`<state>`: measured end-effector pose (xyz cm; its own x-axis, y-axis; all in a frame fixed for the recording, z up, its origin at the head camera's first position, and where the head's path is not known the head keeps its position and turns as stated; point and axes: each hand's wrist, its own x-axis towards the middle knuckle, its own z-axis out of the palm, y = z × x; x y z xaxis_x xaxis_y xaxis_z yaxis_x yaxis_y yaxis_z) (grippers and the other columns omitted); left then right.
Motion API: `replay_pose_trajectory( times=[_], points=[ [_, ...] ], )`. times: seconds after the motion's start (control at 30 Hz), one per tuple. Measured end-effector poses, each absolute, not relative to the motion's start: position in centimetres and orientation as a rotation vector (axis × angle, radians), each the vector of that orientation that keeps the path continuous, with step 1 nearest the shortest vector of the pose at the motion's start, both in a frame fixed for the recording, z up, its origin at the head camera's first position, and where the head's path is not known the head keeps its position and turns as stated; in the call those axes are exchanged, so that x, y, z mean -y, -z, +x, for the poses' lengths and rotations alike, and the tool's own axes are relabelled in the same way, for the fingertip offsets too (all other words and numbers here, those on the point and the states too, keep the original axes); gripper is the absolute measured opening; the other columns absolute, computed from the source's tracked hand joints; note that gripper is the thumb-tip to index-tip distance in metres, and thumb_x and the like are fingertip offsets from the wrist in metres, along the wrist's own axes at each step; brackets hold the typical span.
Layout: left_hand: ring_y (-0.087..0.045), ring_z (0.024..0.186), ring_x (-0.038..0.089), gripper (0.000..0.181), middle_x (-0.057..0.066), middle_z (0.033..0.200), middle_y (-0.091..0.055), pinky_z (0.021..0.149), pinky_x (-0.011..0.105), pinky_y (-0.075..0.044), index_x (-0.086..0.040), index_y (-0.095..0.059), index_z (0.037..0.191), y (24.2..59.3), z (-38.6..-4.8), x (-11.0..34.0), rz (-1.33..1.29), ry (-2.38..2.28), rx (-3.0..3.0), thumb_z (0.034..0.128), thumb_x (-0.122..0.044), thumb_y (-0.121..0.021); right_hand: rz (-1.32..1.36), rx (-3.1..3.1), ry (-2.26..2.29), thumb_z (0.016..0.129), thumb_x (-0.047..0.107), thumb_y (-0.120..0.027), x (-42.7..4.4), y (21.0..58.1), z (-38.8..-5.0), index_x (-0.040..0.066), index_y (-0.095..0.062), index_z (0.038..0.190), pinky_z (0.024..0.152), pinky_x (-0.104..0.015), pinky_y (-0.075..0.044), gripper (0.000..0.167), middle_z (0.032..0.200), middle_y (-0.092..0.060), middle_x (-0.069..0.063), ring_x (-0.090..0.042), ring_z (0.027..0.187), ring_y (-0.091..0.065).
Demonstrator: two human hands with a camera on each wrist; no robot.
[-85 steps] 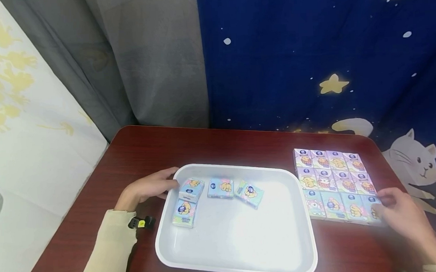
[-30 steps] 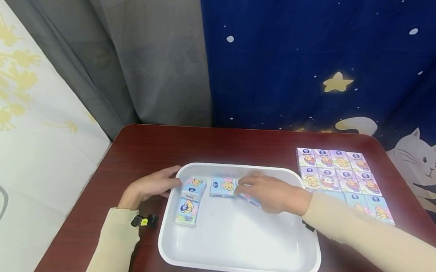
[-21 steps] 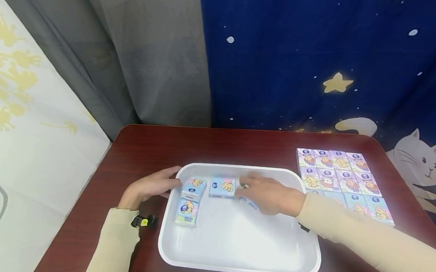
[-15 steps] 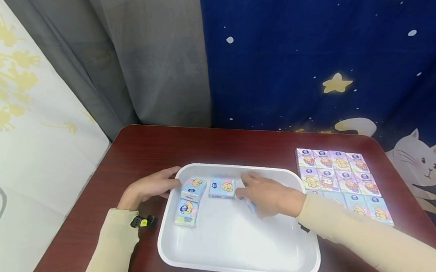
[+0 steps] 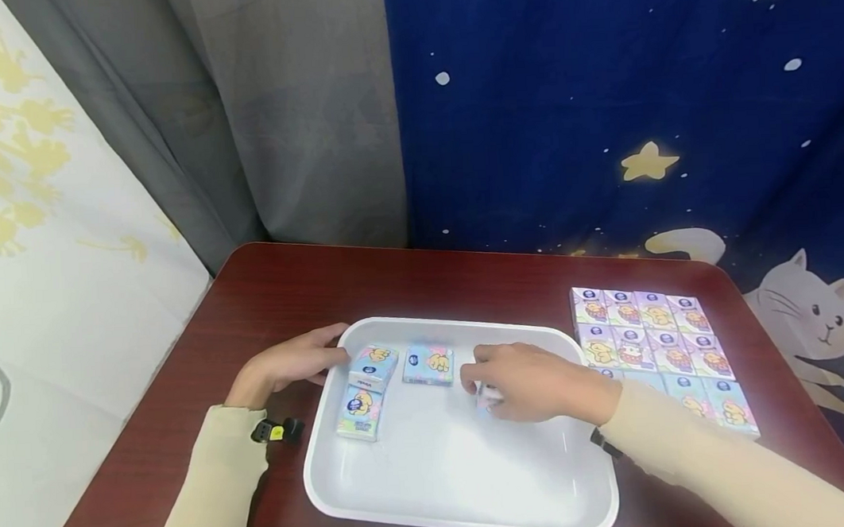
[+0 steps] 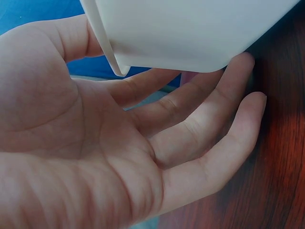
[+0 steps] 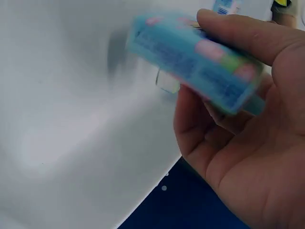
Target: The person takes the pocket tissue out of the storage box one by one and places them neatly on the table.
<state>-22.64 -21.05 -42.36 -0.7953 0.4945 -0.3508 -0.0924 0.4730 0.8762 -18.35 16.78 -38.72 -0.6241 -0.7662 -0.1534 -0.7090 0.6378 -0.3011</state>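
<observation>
A white plastic tray stands on the table. My left hand grips its far left corner; in the left wrist view the thumb goes over the rim and the fingers curl against the underside of the outer wall. Inside the tray my right hand pinches a blue pocket tissue pack between thumb and fingers, mostly covered by the hand in the head view. Left of it lies another blue tissue pack. Two more, an upper pack and a lower pack, touch end to end by the left wall.
Right of the tray, several purple tissue packs lie in neat rows, with a row of blue packs in front, partly behind my right sleeve. The dark red table ends at a blue curtain.
My right hand has come from the block of packs into the tray, over where a slanted blue pack lay, and now holds a pack slightly further right. The left hand has stayed put.
</observation>
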Motion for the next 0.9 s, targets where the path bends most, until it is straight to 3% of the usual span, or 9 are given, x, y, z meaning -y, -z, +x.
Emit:
replay_pose_trajectory(
  times=[0.13, 0.3, 0.47, 0.63, 0.77, 0.9],
  points=[
    [-0.077, 0.103, 0.032, 0.052, 0.019, 0.129, -0.072, 0.09, 0.056, -0.065, 0.002, -0.047, 0.155, 42.4, -22.6, 21.1, 0.337, -1.32, -2.15, 0.1065, -0.01, -0.061, -1.185, -2.593, 0.456, 0.087, 0.01, -0.087, -17.9, 38.3, -18.2, 0.021, -0.071, 0.107, 0.068, -0.028, -0.049, 0.028, 0.093, -0.059, 0.012, -0.008, 0.075, -0.051],
    [-0.077, 0.104, 0.033, 0.05, 0.018, 0.129, -0.072, 0.09, 0.056, -0.065, 0.0, -0.048, 0.154, 42.6, -22.7, 21.2, 0.326, -1.313, -2.153, 0.1068, -0.01, -0.061, -1.154, -2.605, 0.658, 0.086, 0.016, -0.091, -19.7, 37.2, -18.0, 0.024, -0.058, 0.093, 0.068, -0.029, -0.047, 0.034, 0.084, -0.055, 0.016, -0.007, 0.077, -0.052],
    [-0.076, 0.104, 0.033, 0.048, 0.017, 0.128, -0.072, 0.091, 0.055, -0.065, -0.001, -0.049, 0.153, 42.6, -22.7, 21.3, 0.306, -1.31, -2.155, 0.1073, -0.01, -0.061, -1.06, -2.595, 0.83, 0.089, 0.025, -0.092, -22.0, 36.7, -17.6, 0.025, -0.054, 0.089, 0.066, -0.029, -0.046, 0.038, 0.076, -0.05, 0.016, -0.007, 0.075, -0.054],
    [-0.076, 0.105, 0.033, 0.048, 0.017, 0.127, -0.072, 0.091, 0.055, -0.065, -0.001, -0.049, 0.153, 42.7, -22.6, 21.3, 0.307, -1.311, -2.152, 0.1071, -0.01, -0.06, -0.916, -2.619, 0.899, 0.093, 0.032, -0.089, -24.4, 37.1, -16.8, 0.028, -0.065, 0.11, 0.077, -0.033, -0.052, 0.03, 0.091, -0.062, 0.015, -0.011, 0.088, -0.059],
    [-0.076, 0.105, 0.033, 0.049, 0.018, 0.128, -0.072, 0.091, 0.056, -0.065, -0.001, -0.048, 0.154, 42.8, -22.7, 21.3, 0.316, -1.316, -2.151, 0.1073, -0.01, -0.061, -0.793, -2.641, 0.927, 0.099, 0.034, -0.083, -26.3, 37.4, -15.9, 0.033, -0.067, 0.138, 0.092, -0.044, -0.057, 0.042, 0.12, -0.071, 0.012, -0.014, 0.103, -0.062],
    [-0.076, 0.105, 0.033, 0.05, 0.017, 0.129, -0.072, 0.092, 0.056, -0.064, -0.001, -0.047, 0.155, 42.9, -22.8, 21.4, 0.312, -1.317, -2.146, 0.1078, -0.011, -0.061, -0.767, -2.663, 0.979, 0.104, 0.026, -0.077, -28.0, 37.7, -14.7, 0.033, -0.067, 0.147, 0.095, -0.045, -0.058, 0.045, 0.136, -0.07, 0.006, -0.014, 0.108, -0.062]
  ],
)
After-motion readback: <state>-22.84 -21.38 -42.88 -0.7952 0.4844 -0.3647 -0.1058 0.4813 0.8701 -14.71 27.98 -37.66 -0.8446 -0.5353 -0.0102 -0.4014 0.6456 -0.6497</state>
